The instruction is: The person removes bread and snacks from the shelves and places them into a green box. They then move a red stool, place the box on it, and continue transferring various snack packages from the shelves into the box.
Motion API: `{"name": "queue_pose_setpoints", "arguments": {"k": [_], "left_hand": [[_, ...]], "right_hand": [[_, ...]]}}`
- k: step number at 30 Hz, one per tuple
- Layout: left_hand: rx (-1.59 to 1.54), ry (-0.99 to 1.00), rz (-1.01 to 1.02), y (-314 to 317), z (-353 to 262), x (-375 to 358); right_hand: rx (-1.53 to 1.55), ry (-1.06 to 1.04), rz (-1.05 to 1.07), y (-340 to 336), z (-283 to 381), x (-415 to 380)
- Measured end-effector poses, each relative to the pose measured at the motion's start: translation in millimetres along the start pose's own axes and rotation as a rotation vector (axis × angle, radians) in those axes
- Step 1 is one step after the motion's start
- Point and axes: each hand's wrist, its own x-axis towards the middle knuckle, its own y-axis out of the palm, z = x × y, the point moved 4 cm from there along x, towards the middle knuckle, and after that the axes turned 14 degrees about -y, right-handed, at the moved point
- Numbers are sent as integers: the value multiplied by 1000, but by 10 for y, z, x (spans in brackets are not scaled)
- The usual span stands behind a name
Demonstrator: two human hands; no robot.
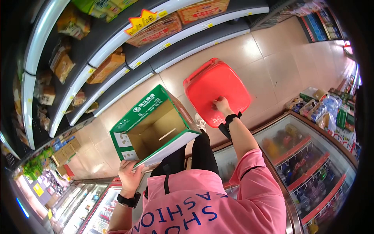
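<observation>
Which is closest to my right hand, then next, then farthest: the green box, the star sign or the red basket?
From your right hand:
1. red basket: right at it, touching
2. green box: beside, on the left
3. star sign: away on the shelf

Bright lt, glare on flr tiles (251,47), fisheye distort., blk corners, edges soft

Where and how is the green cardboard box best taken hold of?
Likely the near edge of the green cardboard box, pinched from the person's side: its open top exposes thin walls, and the left hand holds that edge's left corner.
</observation>
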Motion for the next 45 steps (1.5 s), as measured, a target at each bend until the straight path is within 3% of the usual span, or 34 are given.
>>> {"name": "queue_pose_setpoints", "arguments": {"k": [9,12,23,27,28,30,31,33,37,42,45], "left_hand": [[-3,-233,-220,-187,835,-621],[-16,-299,-234,-230,1096,-809],[-62,-216,-311,-90,1800,-813],[-71,-228,-321,-72,1889,-697],[-73,-239,-312,-73,1901,-678],[-78,-199,-287,-35,1865,-635],[-81,-178,-292,-19,1822,-603],[-82,-161,-275,26,1677,-502],[-138,-92,-209,271,1301,-227],[-143,-87,-129,949,1154,59],[-104,-204,-77,1161,1083,79]], "right_hand": [[-46,32,108,1295,132,-162],[28,28,51,1635,-37,-235],[345,249,216,2964,-880,-516],[170,382,183,3140,-824,-698],[161,393,179,3086,-742,-765],[251,555,511,3045,-624,-867],[243,559,511,2947,-720,-756],[262,326,760,2743,-968,-470],[-59,346,658,1989,-238,-586],[-357,187,669,1358,540,-512],[-552,126,721,1103,765,-375]]}}
